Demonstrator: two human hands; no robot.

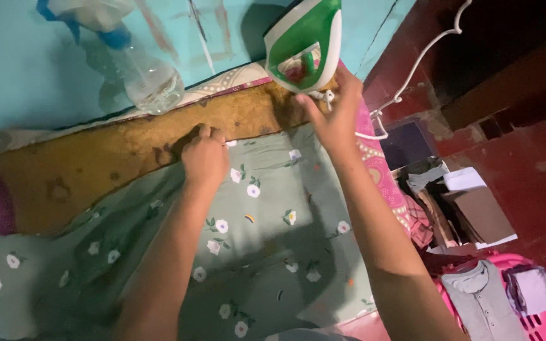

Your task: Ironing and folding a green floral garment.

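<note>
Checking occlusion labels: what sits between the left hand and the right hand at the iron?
Head view: between the left hand and the right hand on the green-and-white iron lies only the grey-green flowered cloth and the edge of the brown stained pad.

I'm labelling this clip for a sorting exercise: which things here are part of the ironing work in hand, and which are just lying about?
In use: green and white iron at the right hand; flowered green cloth gripped by the left hand; padded ironing surface.

Lying about: spray bottle; pink basket of folded clothes; stacked clothes.
</note>
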